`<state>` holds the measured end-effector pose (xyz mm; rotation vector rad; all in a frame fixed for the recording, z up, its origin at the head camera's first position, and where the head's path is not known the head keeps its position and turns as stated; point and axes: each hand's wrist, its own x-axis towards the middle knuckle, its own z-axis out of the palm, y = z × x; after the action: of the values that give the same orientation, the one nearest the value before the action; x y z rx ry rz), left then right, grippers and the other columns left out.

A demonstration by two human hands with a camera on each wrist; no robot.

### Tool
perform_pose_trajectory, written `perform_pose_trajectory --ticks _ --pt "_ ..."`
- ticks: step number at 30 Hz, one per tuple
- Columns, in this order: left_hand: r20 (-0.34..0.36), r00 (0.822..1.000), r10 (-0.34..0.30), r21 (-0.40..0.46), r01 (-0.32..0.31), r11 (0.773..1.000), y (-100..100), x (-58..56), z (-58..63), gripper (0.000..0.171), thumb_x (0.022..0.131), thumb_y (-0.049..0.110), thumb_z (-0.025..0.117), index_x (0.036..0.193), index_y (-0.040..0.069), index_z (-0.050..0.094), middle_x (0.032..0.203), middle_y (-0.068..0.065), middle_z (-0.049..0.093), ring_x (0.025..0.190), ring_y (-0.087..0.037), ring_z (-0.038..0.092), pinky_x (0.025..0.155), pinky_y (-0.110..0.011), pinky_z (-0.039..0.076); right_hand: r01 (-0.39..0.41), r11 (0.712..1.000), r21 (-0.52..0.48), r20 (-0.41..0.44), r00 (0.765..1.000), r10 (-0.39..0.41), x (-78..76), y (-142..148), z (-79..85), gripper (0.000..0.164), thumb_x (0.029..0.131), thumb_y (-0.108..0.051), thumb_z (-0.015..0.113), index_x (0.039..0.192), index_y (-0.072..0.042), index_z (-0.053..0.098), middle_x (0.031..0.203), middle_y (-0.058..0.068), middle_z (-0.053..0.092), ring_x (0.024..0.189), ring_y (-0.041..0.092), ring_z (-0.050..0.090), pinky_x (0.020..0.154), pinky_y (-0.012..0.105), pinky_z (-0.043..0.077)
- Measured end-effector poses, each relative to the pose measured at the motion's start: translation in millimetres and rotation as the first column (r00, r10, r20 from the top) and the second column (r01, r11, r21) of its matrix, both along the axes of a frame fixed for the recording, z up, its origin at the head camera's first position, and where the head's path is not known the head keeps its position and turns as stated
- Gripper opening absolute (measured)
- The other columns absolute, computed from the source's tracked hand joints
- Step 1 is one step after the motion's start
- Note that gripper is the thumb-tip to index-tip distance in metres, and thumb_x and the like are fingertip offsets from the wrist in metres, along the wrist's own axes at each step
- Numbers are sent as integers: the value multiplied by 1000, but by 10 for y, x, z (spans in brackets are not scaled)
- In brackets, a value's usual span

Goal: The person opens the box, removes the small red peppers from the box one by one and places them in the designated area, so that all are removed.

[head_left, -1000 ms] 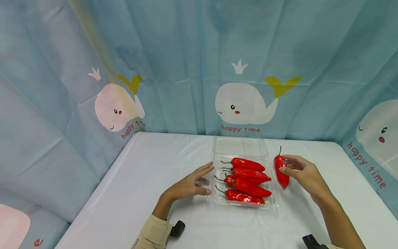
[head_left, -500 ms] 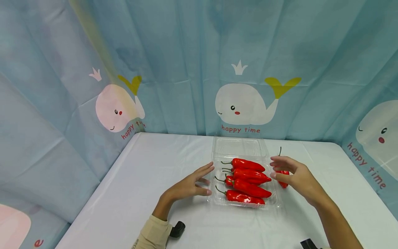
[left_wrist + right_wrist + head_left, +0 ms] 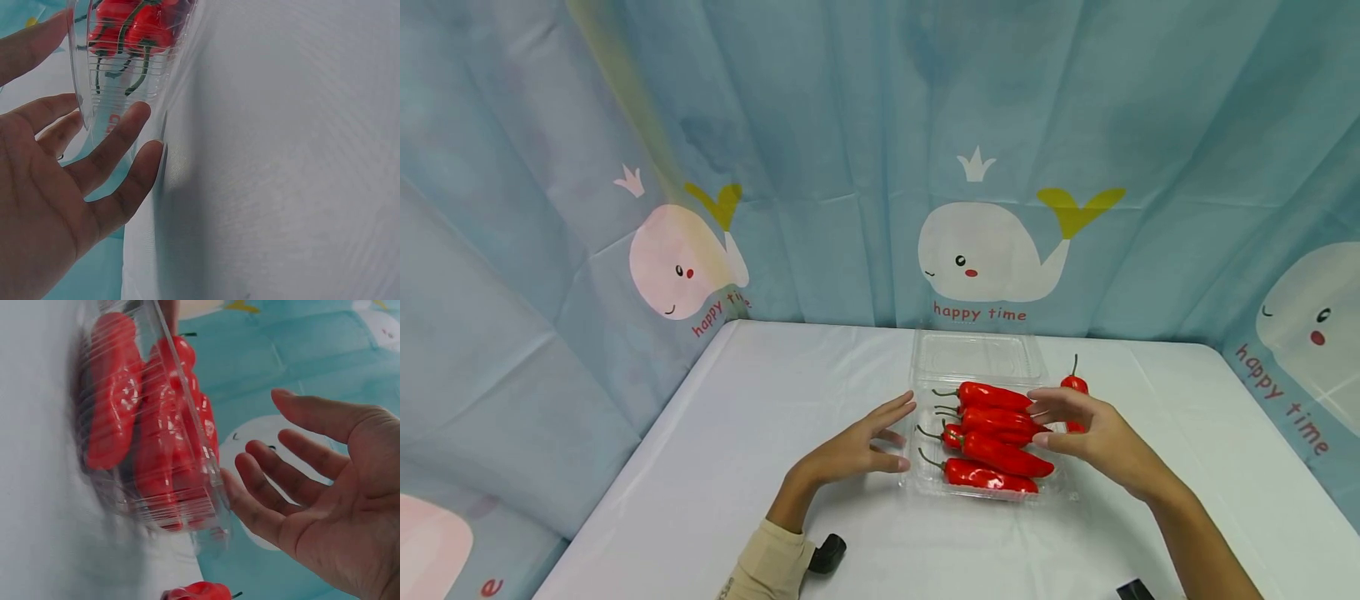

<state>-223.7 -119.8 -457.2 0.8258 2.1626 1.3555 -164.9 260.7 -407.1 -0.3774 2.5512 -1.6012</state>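
Note:
Several red chili peppers (image 3: 1006,456) with green stems lie stacked crosswise in a clear plastic box (image 3: 925,481). My left hand (image 3: 850,447) is at the box's left side, fingers spread and fingertips right at the wall, holding nothing. In the left wrist view, the stems face that hand through the ribbed side. My right hand (image 3: 1101,442) hangs over the box's right edge, fingers apart and lightly bent, palm bare in the right wrist view. One loose chili pepper (image 3: 1074,384) lies right of the box, partly hidden behind the right hand.
The box's clear lid (image 3: 977,357) lies folded back toward the far edge of the white table (image 3: 760,383). A blue curtain (image 3: 835,250) with printed whales hangs along the back and sides. A black wrist device (image 3: 828,553) is on the left sleeve.
My right hand has drawn off the loose pepper and moved left, over the box's right edge. The loose pepper stays on the table. The left hand has hardly moved.

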Motion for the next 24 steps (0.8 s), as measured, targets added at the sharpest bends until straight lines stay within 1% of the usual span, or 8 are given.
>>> perform_pose_trajectory --ticks 4,9,14,21,24 --pt "-2 1000 -2 0 2 1000 0 -5 -10 89 96 29 73 170 17 26 179 0 14 137 -30 58 109 -47 53 -24 1000 -7 12 1000 24 -6 -35 -29 58 94 -19 79 147 -5 58 132 17 68 123 43 63 84 32 63" --pt "-4 1000 -1 -4 1 1000 -3 -2 -8 89 96 30 73 170 17 26 179 0 14 137 -30 58 108 -44 53 -45 999 -19 51 998 46 -20 -77 -59 59 93 -20 80 145 -5 58 130 18 68 122 41 62 83 33 63" --pt "-4 1000 0 -7 0 1000 -1 -3 -8 89 96 30 73 170 17 26 179 0 14 137 -29 59 107 -42 53 -68 997 -29 68 995 70 -23 -101 -68 56 94 -18 78 145 -4 59 129 19 68 122 39 63 85 33 63" --pt "0 1000 -4 2 4 1000 0 0 -2 88 96 27 73 170 16 26 179 -1 14 137 -31 58 108 -47 53 -93 996 -1 81 992 93 -16 -137 -87 58 94 -19 78 146 -6 58 131 16 68 123 37 63 86 32 62" --pt "-2 1000 -3 4 3 1000 0 2 3 88 96 25 72 170 15 26 179 -2 13 137 -32 58 109 -47 53 -98 995 14 89 991 96 -16 -166 -94 58 94 -19 79 146 -6 58 132 15 68 124 36 63 86 32 62"
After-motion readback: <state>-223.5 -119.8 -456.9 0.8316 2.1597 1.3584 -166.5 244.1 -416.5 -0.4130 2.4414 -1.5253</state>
